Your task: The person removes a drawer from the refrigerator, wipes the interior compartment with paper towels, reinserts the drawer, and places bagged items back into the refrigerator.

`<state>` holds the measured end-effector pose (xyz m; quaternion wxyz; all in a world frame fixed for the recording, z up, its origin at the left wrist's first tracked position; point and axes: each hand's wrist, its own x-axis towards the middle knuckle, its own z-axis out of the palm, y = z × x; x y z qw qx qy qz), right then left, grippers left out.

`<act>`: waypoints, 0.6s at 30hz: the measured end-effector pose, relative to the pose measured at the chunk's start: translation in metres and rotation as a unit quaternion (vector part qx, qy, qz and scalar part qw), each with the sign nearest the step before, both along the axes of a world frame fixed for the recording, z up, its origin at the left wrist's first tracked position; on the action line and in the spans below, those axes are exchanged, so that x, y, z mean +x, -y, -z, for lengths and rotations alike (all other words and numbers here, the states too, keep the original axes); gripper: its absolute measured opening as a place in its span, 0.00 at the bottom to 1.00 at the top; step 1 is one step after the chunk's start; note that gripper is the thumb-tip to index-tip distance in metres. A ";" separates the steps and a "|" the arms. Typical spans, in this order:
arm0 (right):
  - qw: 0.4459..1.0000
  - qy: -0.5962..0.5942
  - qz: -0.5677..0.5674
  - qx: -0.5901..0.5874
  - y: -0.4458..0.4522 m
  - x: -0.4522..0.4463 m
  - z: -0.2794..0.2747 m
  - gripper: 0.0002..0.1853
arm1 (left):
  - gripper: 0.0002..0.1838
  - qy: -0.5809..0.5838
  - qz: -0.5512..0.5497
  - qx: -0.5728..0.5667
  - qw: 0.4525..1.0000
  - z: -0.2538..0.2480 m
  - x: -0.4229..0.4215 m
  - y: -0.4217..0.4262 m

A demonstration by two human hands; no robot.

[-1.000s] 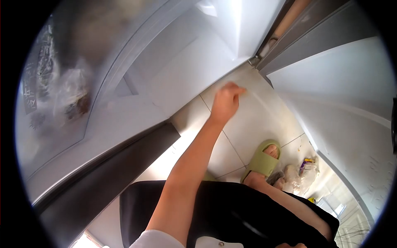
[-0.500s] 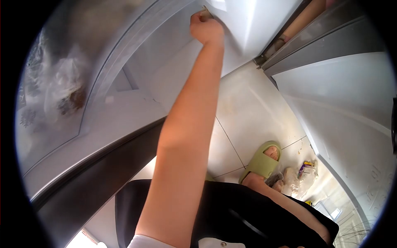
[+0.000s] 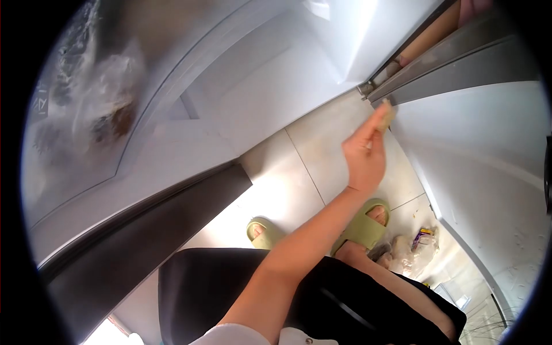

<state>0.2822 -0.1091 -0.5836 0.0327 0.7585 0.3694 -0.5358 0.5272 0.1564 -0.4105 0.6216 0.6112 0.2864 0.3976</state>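
Note:
My left hand [image 3: 368, 152] reaches across to the right, over the tiled floor and close to the hinge-side edge of the open white door [image 3: 477, 149]. Its fingers are closed on a small beige piece [image 3: 387, 117], blurred, whose kind I cannot make out. Left of the hand lies the white fridge compartment [image 3: 247, 109]. A clear drawer front [image 3: 144, 123] there has plastic bags [image 3: 112, 80] behind it. My right hand is out of view.
Two green slippers [image 3: 368, 227] are on my feet on the floor tiles. Plastic bags with packets [image 3: 422, 247] lie beside the right foot. A dark door edge [image 3: 155, 224] juts in at lower left. A metal hinge [image 3: 365, 89] joins the fridge at upper right.
My left hand has moved right and down, from the compartment's inner wall to the right-hand door's edge, still holding the beige piece. The left slipper has come into fuller view.

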 end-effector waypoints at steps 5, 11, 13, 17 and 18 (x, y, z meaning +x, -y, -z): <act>1.000 0.003 -0.004 0.000 0.000 0.000 0.001 0.13 | 0.21 0.015 -0.141 -0.127 0.982 0.015 0.024 -0.089; 1.000 0.007 0.006 -0.002 -0.001 0.005 -0.001 0.12 | 0.15 -0.113 -0.121 -0.268 0.949 -0.034 0.071 -0.099; 1.000 0.009 0.014 -0.003 -0.003 0.007 -0.001 0.12 | 0.15 -0.056 -0.087 -0.286 0.953 -0.058 0.061 -0.090; 0.999 0.017 0.041 -0.005 -0.004 0.005 -0.002 0.12 | 0.13 0.040 -0.045 -0.250 0.966 -0.123 0.044 -0.070; 0.999 0.021 0.048 -0.005 -0.004 0.004 -0.004 0.12 | 0.13 0.071 -0.057 -0.218 0.972 -0.144 0.046 -0.066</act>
